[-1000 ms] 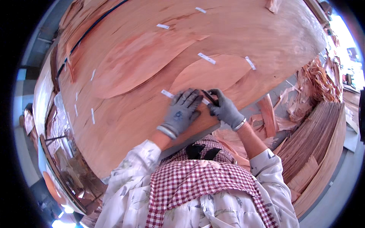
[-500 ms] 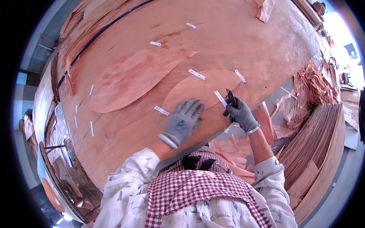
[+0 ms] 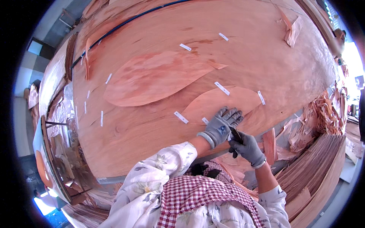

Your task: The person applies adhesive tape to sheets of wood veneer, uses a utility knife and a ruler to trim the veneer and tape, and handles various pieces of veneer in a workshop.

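Left hand (image 3: 221, 127): gloved, fingers spread, laid palm down across the lower edge of the smaller oval veneer piece (image 3: 236, 98). It grips nothing that shows; what lies under the palm cannot be told. Right hand (image 3: 249, 149): gloved, closed around a black tool (image 3: 236, 135), its tip end toward the left palm. Tool probably a cutter; tip too hidden to be sure.

Change over the last half second: left hand has shifted rightward onto the piece's lower edge, and right hand has come in close beside it; the two stood well apart. The white strip then sticking out from the right hand no longer shows there. A short strip (image 3: 205, 121) now peeks out just left of the left glove, on that lower edge, where none lay. Likely the same strip, set down and being pressed flat, so this edge seems to be getting its hold.

Position: smaller oval lies on the large wood sheet (image 3: 133, 144), near side, right of middle. Other strips sit at its left end (image 3: 181, 117), upper edge (image 3: 222, 88) and right end (image 3: 261, 97). Larger reddish oval (image 3: 152, 83) lies farther left, apart from both hands.
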{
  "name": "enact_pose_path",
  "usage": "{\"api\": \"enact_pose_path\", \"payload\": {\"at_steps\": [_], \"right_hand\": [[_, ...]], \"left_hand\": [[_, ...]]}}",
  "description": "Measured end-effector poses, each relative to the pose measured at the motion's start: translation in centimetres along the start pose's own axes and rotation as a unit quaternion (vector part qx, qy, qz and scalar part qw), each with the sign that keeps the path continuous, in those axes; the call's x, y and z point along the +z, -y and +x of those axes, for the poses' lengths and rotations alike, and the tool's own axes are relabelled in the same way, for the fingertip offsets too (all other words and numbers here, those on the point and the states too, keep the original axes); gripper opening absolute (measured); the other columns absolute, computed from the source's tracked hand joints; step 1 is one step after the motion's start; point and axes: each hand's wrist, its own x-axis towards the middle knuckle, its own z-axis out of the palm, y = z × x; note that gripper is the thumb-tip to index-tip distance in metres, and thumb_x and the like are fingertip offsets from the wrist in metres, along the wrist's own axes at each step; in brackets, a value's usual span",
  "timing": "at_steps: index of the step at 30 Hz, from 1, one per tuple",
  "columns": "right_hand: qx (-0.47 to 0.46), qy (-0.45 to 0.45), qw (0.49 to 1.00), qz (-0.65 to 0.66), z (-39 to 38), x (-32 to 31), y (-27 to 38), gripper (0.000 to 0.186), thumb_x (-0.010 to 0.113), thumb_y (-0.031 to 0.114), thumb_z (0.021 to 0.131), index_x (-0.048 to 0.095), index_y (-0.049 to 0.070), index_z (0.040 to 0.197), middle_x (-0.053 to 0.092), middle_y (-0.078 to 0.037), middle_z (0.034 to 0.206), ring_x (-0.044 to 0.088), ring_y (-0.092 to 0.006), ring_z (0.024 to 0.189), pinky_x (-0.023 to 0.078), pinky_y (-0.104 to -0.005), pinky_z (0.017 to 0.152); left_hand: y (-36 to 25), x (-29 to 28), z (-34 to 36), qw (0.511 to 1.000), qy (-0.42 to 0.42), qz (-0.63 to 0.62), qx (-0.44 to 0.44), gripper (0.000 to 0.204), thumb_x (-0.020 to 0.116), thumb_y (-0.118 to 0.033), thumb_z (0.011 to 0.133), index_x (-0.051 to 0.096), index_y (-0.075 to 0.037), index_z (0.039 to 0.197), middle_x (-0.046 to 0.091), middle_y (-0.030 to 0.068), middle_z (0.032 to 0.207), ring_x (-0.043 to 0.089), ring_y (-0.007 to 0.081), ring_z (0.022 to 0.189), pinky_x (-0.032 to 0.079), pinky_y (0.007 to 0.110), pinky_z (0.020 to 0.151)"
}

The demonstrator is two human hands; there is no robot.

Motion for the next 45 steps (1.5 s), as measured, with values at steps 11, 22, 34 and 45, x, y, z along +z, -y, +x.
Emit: {"api": "enact_pose_path", "payload": {"at_steps": [11,22,34,45], "right_hand": [[-0.117,-0.097,0.988,0.032,11.8,-2.0,9.0,0.023,0.058,0.019,0.090,0.058,0.001,0.105,0.064,-0.004,0.079,0.052,-0.0069,0.054,0.039,-0.0204,0.047],[-0.195,-0.204,0.958,-0.051,22.2,-4.1,10.0,0.024,0.054,0.019,0.091,0.054,-0.001,0.106,0.063,-0.007,0.092,0.057,-0.0149,0.059,0.051,-0.0306,0.050],[-0.035,-0.061,0.993,0.092,22.1,-0.3,9.5,0.023,0.061,0.015,0.087,0.055,0.003,0.106,0.059,-0.005,0.072,0.052,-0.0116,0.049,0.041,-0.0245,0.043],[-0.038,-0.132,0.986,-0.097,21.6,-0.8,8.9,0.016,0.063,0.012,0.084,0.052,0.000,0.085,0.060,-0.011,0.065,0.058,-0.0154,0.049,0.046,-0.0301,0.042]], "left_hand": [[12.7,-11.5,-4.7,0.990,-0.079,0.018,-0.116,0.033,0.057,-0.019,0.083,0.061,-0.009,0.115,0.056,0.0116,0.124,0.049,0.0294,0.118,0.037,0.044,0.100],[20.2,-8.3,2.6,0.994,-0.076,0.001,-0.079,0.028,0.056,-0.018,0.085,0.064,-0.009,0.110,0.060,0.0097,0.116,0.056,0.0279,0.104,0.043,0.040,0.090],[20.2,-6.9,2.7,0.994,-0.040,0.074,-0.065,0.037,0.059,-0.020,0.082,0.059,-0.012,0.119,0.054,0.0053,0.127,0.055,0.0252,0.105,0.041,0.040,0.091],[18.5,-9.0,6.4,0.976,0.146,0.151,-0.062,0.050,0.047,-0.017,0.089,0.043,-0.037,0.134,0.045,-0.0002,0.136,0.054,0.0227,0.098,0.044,0.039,0.072]]}}
